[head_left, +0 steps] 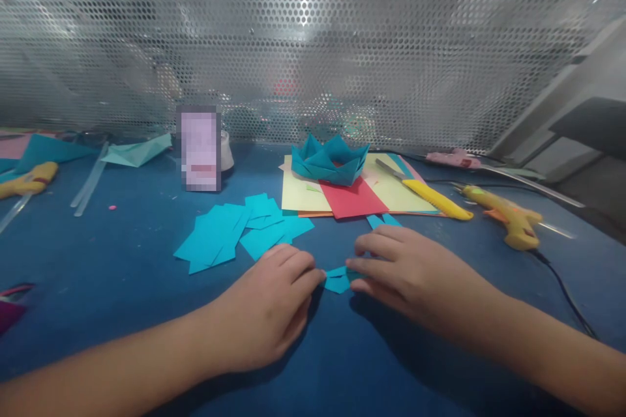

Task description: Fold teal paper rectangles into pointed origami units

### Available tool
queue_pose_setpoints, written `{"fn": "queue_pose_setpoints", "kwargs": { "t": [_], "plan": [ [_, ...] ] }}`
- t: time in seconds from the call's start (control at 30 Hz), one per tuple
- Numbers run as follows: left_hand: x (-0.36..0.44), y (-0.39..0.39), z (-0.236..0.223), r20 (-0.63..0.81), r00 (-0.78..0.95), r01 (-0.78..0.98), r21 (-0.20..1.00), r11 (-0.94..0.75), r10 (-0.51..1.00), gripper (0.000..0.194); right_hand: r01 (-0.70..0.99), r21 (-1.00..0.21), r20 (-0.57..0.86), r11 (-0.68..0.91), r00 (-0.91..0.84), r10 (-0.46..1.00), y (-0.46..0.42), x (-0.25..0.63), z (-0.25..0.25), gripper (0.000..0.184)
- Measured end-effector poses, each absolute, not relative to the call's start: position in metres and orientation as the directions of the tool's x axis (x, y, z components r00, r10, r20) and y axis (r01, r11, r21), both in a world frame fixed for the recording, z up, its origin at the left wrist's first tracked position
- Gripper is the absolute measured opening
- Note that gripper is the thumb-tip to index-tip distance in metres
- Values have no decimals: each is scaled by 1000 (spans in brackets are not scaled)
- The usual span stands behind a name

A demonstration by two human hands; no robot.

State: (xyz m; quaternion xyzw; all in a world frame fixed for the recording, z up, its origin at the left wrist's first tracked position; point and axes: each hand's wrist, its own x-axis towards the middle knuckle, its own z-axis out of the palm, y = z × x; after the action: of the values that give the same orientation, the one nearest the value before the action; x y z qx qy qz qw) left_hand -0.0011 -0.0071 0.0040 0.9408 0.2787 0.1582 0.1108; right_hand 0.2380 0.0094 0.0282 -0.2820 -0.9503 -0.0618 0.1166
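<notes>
While fingers of my right hand [403, 268] pinch small folded blue paper [336, 282], those of left hand [278, 300] bunch at its left edge; cannot tell whether they grip. Loose blue sheets [212, 234] lie on bench [98, 293] beyond left fingers; yellow cutter [435, 197] beyond right, yellow glue gun [511, 212] farther right.

A small bright-blue piece of folded paper [336, 281] shows in the frame's lower middle, lower edge angled, right end hidden.
</notes>
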Motion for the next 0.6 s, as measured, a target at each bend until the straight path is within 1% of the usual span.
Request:
{"fn": "queue_pose_setpoints", "kwargs": {
  "t": [0.1, 0.2, 0.3, 0.43, 0.53, 0.6],
  "plan": [
    [-1, -9, 1, 286, 759, 501, 316, -806, 584, 26, 531, -84, 230, 843, -813, 535, 7, 234, 25, 20],
    [-2, -9, -2, 315, 722, 510, 359, -782, 616, 25, 511, -232, 214, 827, -803, 556, 7, 232, 16, 16],
    [-3, -8, -4, 318, 725, 495, 377, -783, 611, 27, 500, -302, 238, 812, -785, 572, 10, 233, 10, 13],
    [-3, -5, -5, 318, 716, 486, 412, -771, 621, 24, 486, -276, 268, 829, -790, 552, 14, 234, 8, 15],
    [-1, -4, -4, 307, 708, 490, 433, -756, 635, 21, 461, -197, 295, 865, -814, 501, 15, 235, 8, 19],
    [0, -4, -3, 305, 709, 485, 444, -753, 636, 21, 421, -125, 301, 898, -846, 439, 15, 235, 7, 22]
  ]
}}
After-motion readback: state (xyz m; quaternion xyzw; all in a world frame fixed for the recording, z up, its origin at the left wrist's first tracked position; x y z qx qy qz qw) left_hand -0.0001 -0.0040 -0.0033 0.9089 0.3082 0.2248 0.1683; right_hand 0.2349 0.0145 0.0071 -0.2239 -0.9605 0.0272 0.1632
